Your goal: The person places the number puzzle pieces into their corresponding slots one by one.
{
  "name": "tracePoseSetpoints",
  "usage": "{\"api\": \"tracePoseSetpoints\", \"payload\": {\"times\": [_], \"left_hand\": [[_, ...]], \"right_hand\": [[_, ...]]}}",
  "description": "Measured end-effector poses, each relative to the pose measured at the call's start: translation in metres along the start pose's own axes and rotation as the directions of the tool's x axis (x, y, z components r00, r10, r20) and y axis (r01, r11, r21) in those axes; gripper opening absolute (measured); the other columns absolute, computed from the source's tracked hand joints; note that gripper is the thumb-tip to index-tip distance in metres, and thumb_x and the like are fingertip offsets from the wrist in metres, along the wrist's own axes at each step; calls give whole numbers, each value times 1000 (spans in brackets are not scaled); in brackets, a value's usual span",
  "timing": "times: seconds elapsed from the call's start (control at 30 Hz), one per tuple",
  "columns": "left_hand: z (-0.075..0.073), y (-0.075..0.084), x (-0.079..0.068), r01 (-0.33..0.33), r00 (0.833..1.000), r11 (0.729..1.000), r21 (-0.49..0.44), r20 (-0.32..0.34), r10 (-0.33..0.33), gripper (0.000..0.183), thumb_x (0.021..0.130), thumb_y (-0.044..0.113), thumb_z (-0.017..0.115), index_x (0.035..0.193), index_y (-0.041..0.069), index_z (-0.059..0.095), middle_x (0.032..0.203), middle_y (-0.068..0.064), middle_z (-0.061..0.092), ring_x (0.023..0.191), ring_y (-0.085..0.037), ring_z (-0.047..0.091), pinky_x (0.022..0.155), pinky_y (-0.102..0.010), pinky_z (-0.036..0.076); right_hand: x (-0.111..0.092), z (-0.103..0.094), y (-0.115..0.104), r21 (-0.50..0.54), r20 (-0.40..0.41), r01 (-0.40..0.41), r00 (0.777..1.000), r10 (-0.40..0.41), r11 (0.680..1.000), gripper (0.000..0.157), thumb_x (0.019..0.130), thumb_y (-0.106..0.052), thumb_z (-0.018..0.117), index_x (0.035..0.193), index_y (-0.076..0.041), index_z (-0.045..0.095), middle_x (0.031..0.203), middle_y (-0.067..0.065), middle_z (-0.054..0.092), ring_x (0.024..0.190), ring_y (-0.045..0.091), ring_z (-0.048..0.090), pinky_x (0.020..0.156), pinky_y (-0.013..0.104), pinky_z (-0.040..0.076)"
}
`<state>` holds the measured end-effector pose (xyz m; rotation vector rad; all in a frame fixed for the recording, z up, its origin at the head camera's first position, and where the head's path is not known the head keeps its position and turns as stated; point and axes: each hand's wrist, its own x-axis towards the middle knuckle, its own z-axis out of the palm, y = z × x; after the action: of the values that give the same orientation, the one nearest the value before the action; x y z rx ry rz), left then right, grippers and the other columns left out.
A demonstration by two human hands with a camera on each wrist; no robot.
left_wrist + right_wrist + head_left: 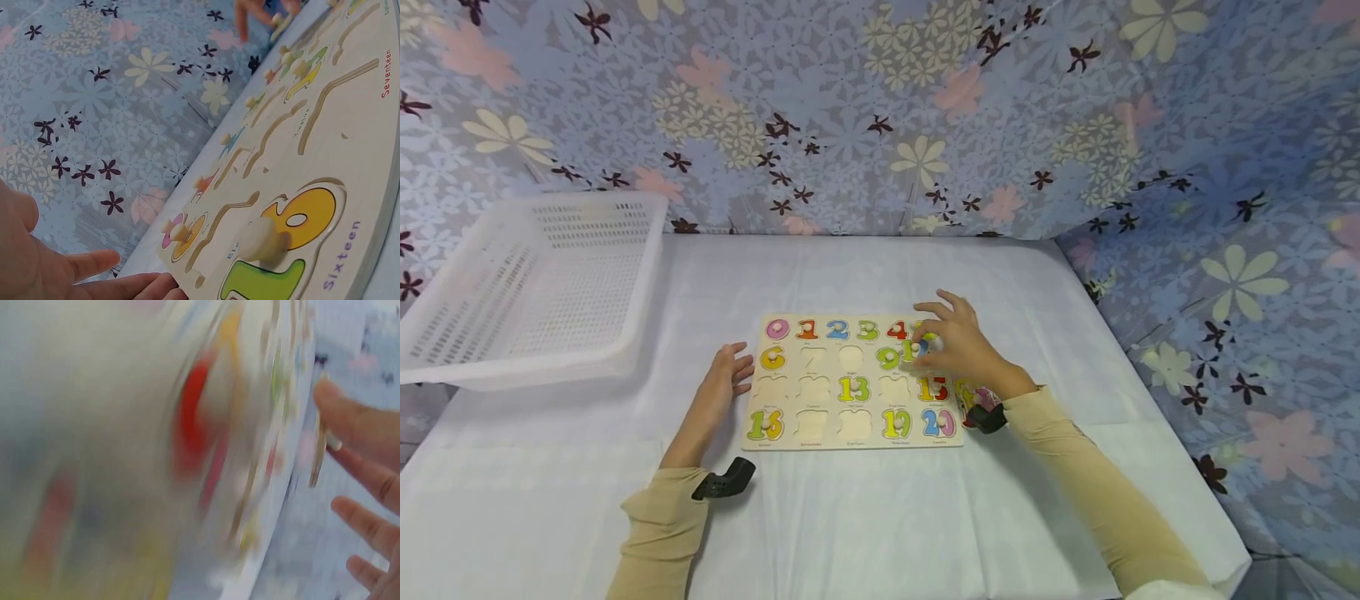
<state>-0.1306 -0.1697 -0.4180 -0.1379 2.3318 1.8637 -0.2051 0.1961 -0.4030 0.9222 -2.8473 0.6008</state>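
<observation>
A wooden number puzzle board [831, 403] lies on the white table. Knobbed number pieces, such as the sixteen [765, 425] and the thirteen [853, 389], sit in it; several recesses show bare wood. My right hand [958, 342] is over the board's right part, pinching a thin knobbed number piece [320, 447] between thumb and finger. In the head view that piece shows a green 1 and some blue; its full number is partly hidden. At the board's left edge my left hand [724, 375] rests with loosely bent fingers, holding nothing; its fingertips are close to the edge.
Loose colourful pieces [976, 398] lie at the board's right edge, partly under the right wrist. A white plastic basket [643, 308] stands at the left. Flowered cloth [842, 125] hangs behind and to the right of the table [850, 525].
</observation>
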Motion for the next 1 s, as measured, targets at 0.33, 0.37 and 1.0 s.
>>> {"api": "tracePoseSetpoints", "payload": {"times": [0.33, 0.37, 1.0], "left_hand": [[0, 0, 4, -3, 1000, 1000, 30, -3, 3, 61, 107, 42, 13, 150, 1, 22, 149, -27, 32, 135, -36, 37, 108, -45, 36], [0, 0, 4, -4, 1000, 999, 32, -2, 4, 61, 106, 43, 13, 150, 1, 22, 150, -27, 32, 135, -36, 37, 108, -45, 36], [-2, -1, 2, -2, 1000, 1000, 15, -9, 3, 62, 106, 43, 13, 150, 0, 23, 149, -29, 32, 135, -37, 37, 107, -45, 37]], "right_hand": [[30, 27, -89, -20, 84, 131, 988, -129, 991, 28, 68, -34, 88, 81, -19, 68, 138, 9, 51, 140, 39, 20, 110, 68, 9], [31, 28, -97, -30, 106, 143, 985, -140, 989, 29, 68, -35, 89, 80, -19, 67, 137, 9, 52, 140, 39, 21, 109, 68, 10], [75, 62, -137, -199, 291, 125, 955, -63, 972, 19, 74, -35, 84, 74, -23, 69, 131, 1, 55, 140, 35, 23, 112, 60, 17]]}}
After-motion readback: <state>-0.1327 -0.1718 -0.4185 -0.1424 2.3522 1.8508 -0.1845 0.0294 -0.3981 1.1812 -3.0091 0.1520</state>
